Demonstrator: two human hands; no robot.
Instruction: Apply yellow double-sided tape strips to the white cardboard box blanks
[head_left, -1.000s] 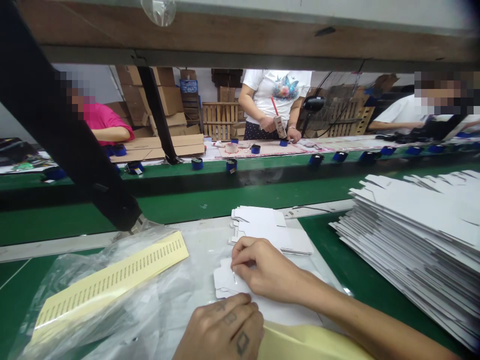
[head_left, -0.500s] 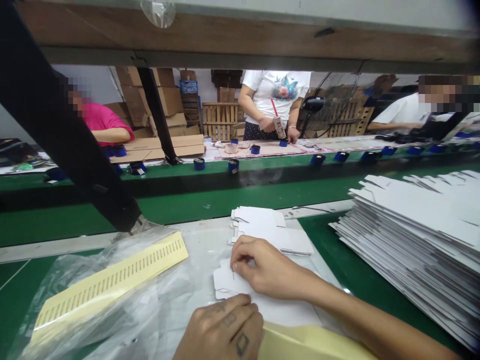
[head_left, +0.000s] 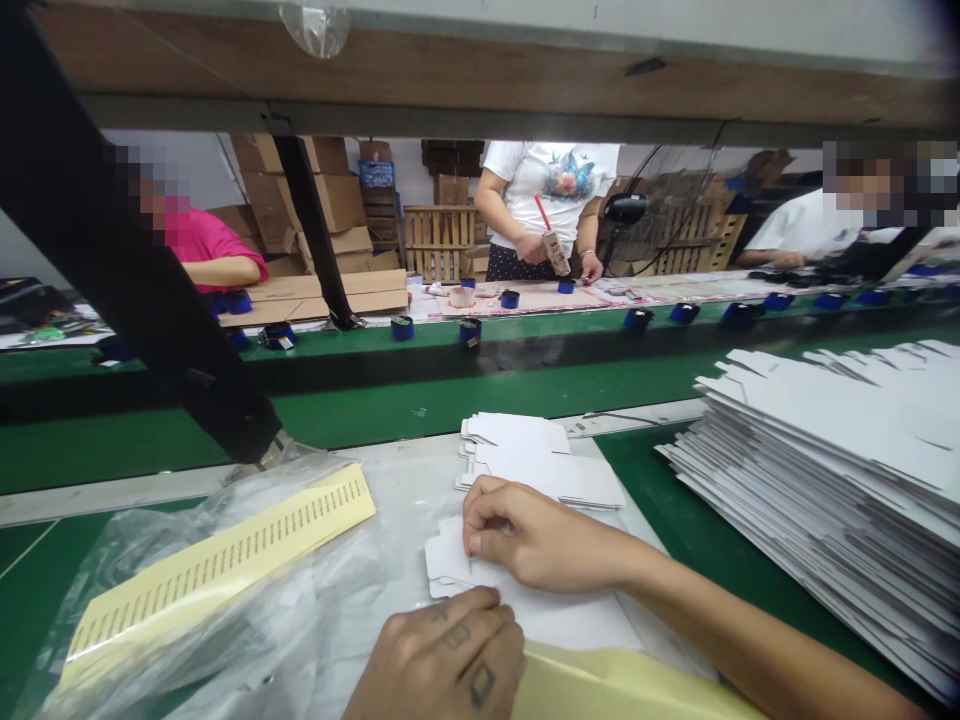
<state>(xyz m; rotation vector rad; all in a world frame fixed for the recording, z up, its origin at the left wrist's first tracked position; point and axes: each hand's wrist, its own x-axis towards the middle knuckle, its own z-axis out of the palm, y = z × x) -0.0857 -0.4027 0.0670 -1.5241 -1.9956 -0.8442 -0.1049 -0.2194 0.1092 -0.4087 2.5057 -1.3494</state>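
Note:
A folded-flat white carton (head_left: 570, 618) lies in front of me under my right hand (head_left: 525, 535). That hand's thumb and index finger are pinched together at the carton's left part, and whatever sits between them is too small to make out. My left hand (head_left: 442, 655) is closed at the bottom, its curled fingers at the edge of a yellow sheet (head_left: 615, 685) and seemingly gripping it. This sheet stretches rightward below my right forearm. Just beyond my right hand, more flat white cartons (head_left: 540, 462) form a small pile.
A tall stack of flat white cartons (head_left: 825, 480) stands at the right. On the left, clear plastic (head_left: 300, 610) surrounds a printed yellow label sheet (head_left: 225, 565). Blue round parts (head_left: 470, 332) sit along the green belt (head_left: 450, 385). A slanted black post (head_left: 150, 260) rises left; co-workers sit and stand opposite.
My right thumb has shifted slightly at the carton, while my left hand stays nearly still. Blue parts on the belt have moved a little to the right. The middle co-worker's hand has shifted slightly.

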